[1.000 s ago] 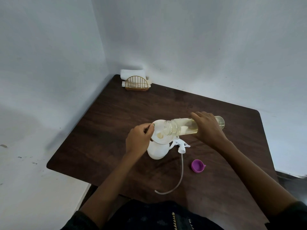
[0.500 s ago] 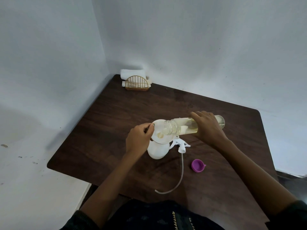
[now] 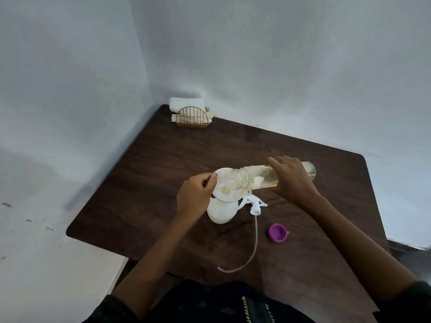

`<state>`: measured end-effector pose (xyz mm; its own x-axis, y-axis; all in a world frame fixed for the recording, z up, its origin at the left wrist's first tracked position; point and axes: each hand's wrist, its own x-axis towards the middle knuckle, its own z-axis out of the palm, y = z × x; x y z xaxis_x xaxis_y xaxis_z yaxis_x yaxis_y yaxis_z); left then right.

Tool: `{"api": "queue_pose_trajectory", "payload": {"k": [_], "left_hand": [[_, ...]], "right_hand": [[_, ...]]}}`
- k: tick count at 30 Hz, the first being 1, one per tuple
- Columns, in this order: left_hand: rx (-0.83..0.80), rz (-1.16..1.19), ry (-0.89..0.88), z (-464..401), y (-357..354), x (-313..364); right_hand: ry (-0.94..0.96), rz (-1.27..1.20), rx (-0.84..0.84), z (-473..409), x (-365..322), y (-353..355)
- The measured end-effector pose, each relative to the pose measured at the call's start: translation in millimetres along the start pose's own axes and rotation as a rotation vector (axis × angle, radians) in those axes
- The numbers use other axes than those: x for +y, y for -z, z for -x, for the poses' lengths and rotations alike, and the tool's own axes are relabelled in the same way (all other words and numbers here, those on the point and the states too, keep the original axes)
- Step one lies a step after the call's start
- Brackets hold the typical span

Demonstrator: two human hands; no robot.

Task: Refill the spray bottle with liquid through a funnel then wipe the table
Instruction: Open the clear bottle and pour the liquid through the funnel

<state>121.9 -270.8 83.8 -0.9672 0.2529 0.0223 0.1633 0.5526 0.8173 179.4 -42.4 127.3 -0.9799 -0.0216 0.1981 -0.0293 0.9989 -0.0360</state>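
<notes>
While my right hand [image 3: 291,180] grips the tipped refill bottle [image 3: 261,177] over the funnel [image 3: 225,185], which my left hand [image 3: 194,194] pinches by its rim atop the spray bottle [image 3: 221,212], pouring is underway; recapping and wiping the desk [image 3: 163,173] remain.

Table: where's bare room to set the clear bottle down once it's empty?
Bare wood between the napkin holder and the funnel, and on the table along its right edge. Crowded near the white spray bottle: trigger head, dip tube, purple cap.
</notes>
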Motion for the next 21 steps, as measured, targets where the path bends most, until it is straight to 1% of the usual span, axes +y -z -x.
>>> {"api": "queue_pose_trajectory", "payload": {"k": [21], "left_hand": [[0.003,0.003,-0.005,-1.5,-1.7,-2.2]], "right_hand": [[0.006,-0.010,0.012,0.3,0.8,0.6]]}}
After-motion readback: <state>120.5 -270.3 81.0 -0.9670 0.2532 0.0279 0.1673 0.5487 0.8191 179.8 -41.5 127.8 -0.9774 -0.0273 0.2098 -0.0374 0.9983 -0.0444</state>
